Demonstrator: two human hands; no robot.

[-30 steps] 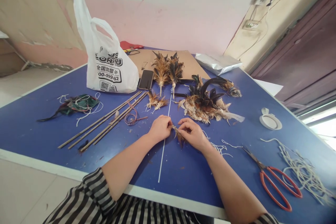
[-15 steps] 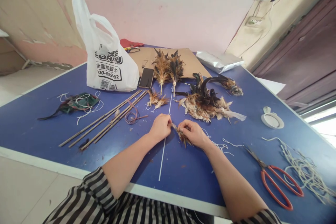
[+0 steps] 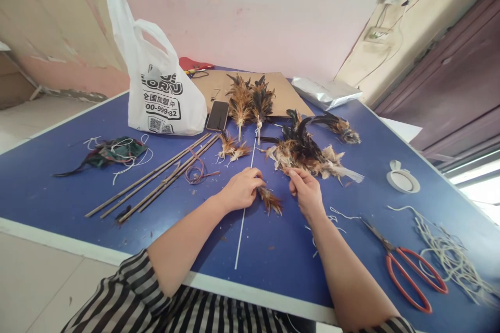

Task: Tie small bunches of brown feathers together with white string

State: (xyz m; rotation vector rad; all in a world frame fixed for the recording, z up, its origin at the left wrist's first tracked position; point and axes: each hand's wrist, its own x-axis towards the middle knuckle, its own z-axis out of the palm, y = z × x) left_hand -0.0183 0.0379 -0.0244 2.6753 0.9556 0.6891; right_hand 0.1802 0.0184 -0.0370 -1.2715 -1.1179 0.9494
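My left hand [image 3: 244, 187] is closed on the stem end of a small brown feather bunch [image 3: 270, 201], whose tips fan out toward the lower right. To its right, my right hand [image 3: 308, 192] pinches what looks like a small brown feather at the near edge of a loose feather pile [image 3: 300, 153]. That pile mixes pale, brown and black feathers. Two large feather bundles [image 3: 240, 101] with tied stems lie beyond the hands. Small tied feather tufts [image 3: 234, 148] rest nearer, beside a coiled purplish cord [image 3: 196, 170].
Thin sticks [image 3: 152, 179] lie left of my hands, near a dark green bundle with string [image 3: 119, 152]. Behind stand a white plastic bag [image 3: 164, 88] and a phone [image 3: 217, 116]. On the right are red-handled scissors [image 3: 408, 265], tangled string [image 3: 449, 250] and a tape roll [image 3: 404, 181].
My right hand has left the small feather bunch and moved right and slightly away to the pile's edge. My left hand keeps the bunch, having shifted slightly right.
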